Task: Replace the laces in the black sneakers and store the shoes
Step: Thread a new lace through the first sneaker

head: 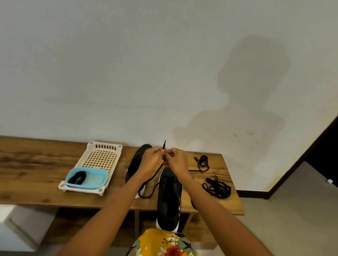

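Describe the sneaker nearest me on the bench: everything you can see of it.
The near sneaker is black, its upper looking like knit fabric, with a white sole rim and a small red mark on its right side. It lies lengthwise, sole down, one end overhanging the front edge of the wooden bench. A black lace rises from its eyelet area to the left hand and right hand, which pinch it above the shoe. Neither hand visibly touches the shoe itself.
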